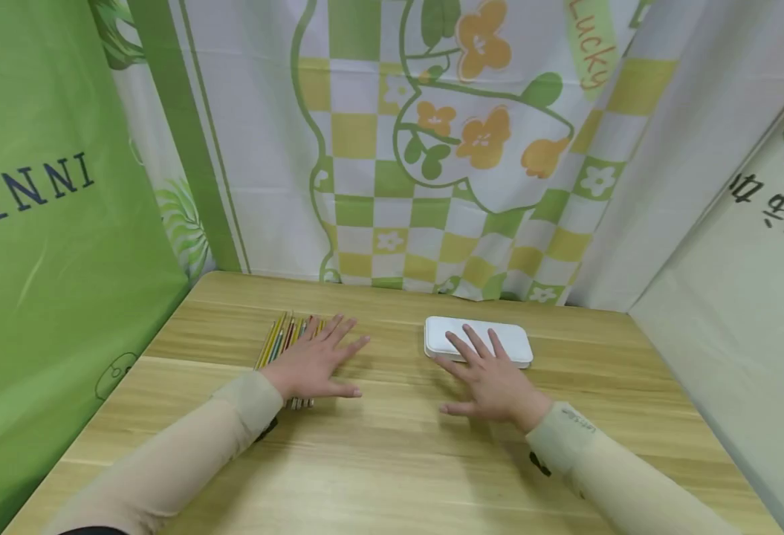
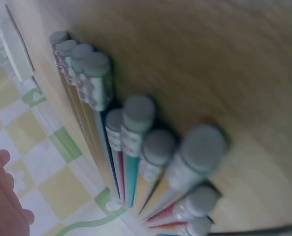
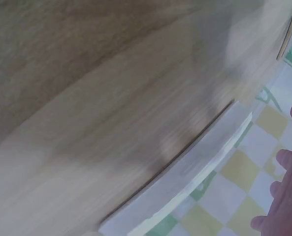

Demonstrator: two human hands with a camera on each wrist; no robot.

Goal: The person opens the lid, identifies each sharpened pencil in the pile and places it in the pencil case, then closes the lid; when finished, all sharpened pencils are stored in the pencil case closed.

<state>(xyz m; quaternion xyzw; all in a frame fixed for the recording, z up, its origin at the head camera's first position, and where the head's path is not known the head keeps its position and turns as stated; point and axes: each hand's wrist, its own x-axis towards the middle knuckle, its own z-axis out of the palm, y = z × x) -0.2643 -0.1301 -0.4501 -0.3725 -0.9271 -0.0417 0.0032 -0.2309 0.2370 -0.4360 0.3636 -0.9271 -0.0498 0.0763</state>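
Observation:
Several pencils (image 1: 276,343) with eraser ends lie side by side on the left of the table. Over them my left hand (image 1: 310,365) is held with its fingers spread, hiding part of the bundle. In the left wrist view the grey erasers (image 2: 138,112) show up close, and nothing is held by the left hand (image 2: 7,196). A flat white case (image 1: 508,342) with rounded corners lies to the right, its lid down. My right hand (image 1: 495,383), fingers also spread, is over its near edge. In the right wrist view, that hand (image 3: 288,196) appears apart from the case (image 3: 185,172).
The wooden table (image 1: 392,438) runs back to a patterned curtain (image 1: 358,171). A green cloth (image 1: 44,260) hangs on the left, and a pale cloth (image 1: 733,297) on the right. Bare wood lies between the pencils and the case.

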